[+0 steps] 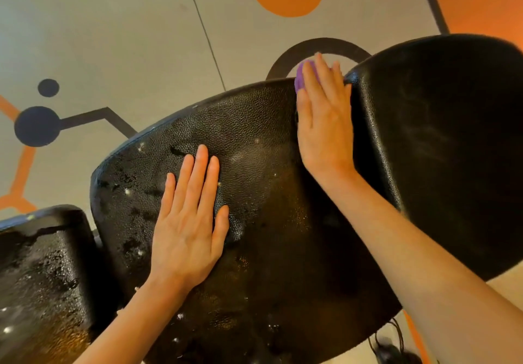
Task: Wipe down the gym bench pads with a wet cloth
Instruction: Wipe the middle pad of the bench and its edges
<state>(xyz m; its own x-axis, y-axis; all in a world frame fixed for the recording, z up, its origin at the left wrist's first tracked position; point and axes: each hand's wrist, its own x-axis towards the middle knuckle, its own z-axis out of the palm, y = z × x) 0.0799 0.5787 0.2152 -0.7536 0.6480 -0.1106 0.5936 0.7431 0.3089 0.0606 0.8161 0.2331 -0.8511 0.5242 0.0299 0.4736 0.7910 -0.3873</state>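
Observation:
A black textured middle bench pad fills the centre, worn and flecked with white specks. My left hand lies flat on it, fingers together, holding nothing. My right hand presses a purple cloth against the pad's far right edge, at the gap beside the right bench pad. Only a small part of the cloth shows past my fingers. A third cracked pad sits at the lower left.
Beneath the bench is a grey floor painted with orange and dark circles and lines. A dark cable and small object lie on the floor at the lower right.

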